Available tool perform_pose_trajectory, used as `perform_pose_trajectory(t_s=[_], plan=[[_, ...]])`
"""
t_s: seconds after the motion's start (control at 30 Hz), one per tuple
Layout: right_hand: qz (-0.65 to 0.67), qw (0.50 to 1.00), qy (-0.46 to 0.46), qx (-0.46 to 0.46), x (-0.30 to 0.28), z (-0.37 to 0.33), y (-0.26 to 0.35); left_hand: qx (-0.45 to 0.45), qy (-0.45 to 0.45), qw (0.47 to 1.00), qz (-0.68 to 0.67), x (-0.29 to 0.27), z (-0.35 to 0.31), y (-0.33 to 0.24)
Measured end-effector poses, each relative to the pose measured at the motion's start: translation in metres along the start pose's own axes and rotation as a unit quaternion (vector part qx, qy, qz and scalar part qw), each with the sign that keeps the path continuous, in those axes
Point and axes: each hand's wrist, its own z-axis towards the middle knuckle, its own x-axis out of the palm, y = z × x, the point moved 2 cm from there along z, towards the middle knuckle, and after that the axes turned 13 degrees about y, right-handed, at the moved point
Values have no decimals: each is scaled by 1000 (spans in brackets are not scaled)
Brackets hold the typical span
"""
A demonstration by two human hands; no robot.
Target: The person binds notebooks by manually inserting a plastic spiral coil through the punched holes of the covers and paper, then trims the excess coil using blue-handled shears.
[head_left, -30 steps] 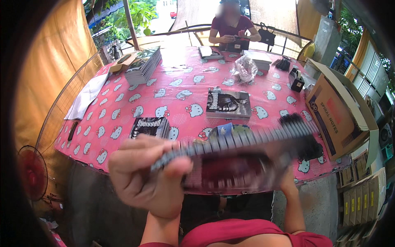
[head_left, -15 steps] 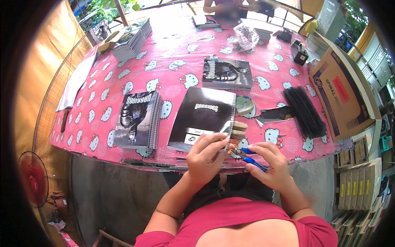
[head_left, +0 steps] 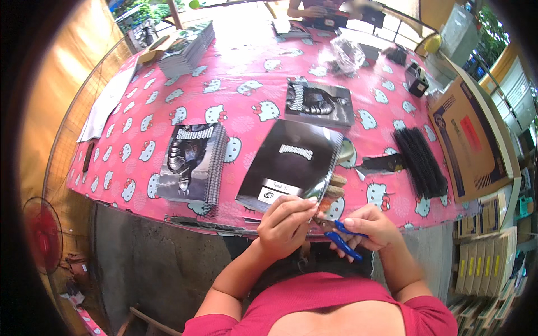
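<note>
A black-covered spiral notebook (head_left: 291,162) lies tilted at the near edge of the table, its coil running down the right side. My left hand (head_left: 287,227) grips its lower right corner, with the fingers closed over the cover. My right hand (head_left: 370,228) is wrapped round the blue-handled pliers (head_left: 344,246), whose handles are spread apart. The metal jaws of the pliers are at the lower end of the coil, close to my left fingertips. Whether the jaws touch the wire is too small to tell.
Left of the notebook stands a stack of spiral notebooks (head_left: 193,162); another stack (head_left: 319,103) lies beyond. Black plastic coils (head_left: 420,162) lie at the right, beside a cardboard box (head_left: 473,140). A tape dispenser (head_left: 416,79) and clear plastic (head_left: 342,56) are farther back. A person (head_left: 314,11) is across the table.
The notebook has turned clockwise, its top edge swinging right. My right hand has shifted its hold on the pliers, and their handles now point more downward and stand wider apart.
</note>
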Motion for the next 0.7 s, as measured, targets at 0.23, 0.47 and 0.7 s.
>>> perform_pose_trajectory(t_s=[0.23, 0.47, 0.7], plan=[[-298, 908, -258, -143, 2, 0, -3, -64, -268, 961, 22, -51, 7, 43], [-621, 641, -449, 30, -104, -37, -55, -289, -482, 827, 23, -186, -81, 122], [-553, 666, -478, -147, -199, 21, 10, -348, -475, 785, 194, -183, -127, 160]])
